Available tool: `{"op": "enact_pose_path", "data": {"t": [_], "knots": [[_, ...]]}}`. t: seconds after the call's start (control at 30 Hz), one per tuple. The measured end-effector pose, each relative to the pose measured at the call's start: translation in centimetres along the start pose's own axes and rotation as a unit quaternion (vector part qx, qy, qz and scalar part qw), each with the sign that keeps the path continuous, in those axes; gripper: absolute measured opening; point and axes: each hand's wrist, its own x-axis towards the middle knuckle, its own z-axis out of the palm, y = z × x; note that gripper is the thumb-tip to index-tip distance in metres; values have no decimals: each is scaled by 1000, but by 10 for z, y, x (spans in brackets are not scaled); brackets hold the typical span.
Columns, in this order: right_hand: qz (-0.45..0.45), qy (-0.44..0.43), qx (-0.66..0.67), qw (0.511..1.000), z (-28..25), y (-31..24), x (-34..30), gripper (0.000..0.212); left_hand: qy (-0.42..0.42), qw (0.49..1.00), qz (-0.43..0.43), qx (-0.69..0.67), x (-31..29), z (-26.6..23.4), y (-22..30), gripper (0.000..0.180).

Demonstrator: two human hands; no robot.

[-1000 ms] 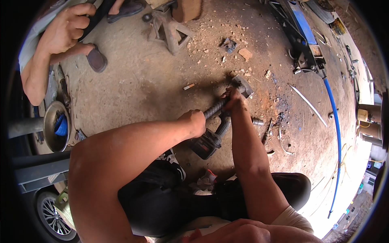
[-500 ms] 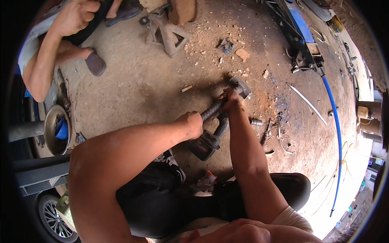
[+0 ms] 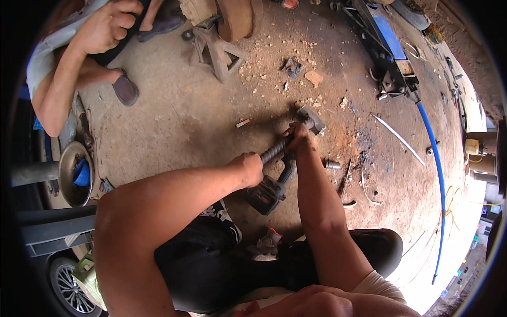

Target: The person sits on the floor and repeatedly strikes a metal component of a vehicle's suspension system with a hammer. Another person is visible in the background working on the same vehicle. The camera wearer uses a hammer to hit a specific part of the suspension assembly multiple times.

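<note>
A short sledgehammer (image 3: 311,120) with a dark, ridged handle lies slantwise between my hands, its metal head toward the far right. My left hand (image 3: 250,169) is closed round the near end of the handle. Just behind the head, my right hand (image 3: 300,137) grips the handle too. A black cordless power tool (image 3: 265,195) with a chunky battery rests on the floor below the hammer, partly covered by my right arm and the handle. To the right of my right forearm lies a metal socket (image 3: 331,165).
Another person's hand (image 3: 108,26) is at the upper left. A jack stand (image 3: 215,55) stands ahead, near scattered rubble. On the right is a floor jack (image 3: 388,37) with a long blue handle. A metal bowl (image 3: 67,174) sits at the left, above a car wheel (image 3: 74,288).
The view has tilted slightly, so the floor and its objects sit a little lower in the picture. Both hands keep their grip on the hammer, with no clear movement over the floor.
</note>
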Motion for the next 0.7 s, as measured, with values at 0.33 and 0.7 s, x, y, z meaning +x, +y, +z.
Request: {"op": "enact_pose_path", "data": {"t": [0.33, 0.7], "knots": [[64, 42, 177, 981, 19, -8, -14, 21, 8, 1000, 7, 8, 0, 3, -4, 26], [31, 40, 134, 990, 18, -7, -16, 21, -61, 997, -53, -13, -14, -19, 11, 30]]}}
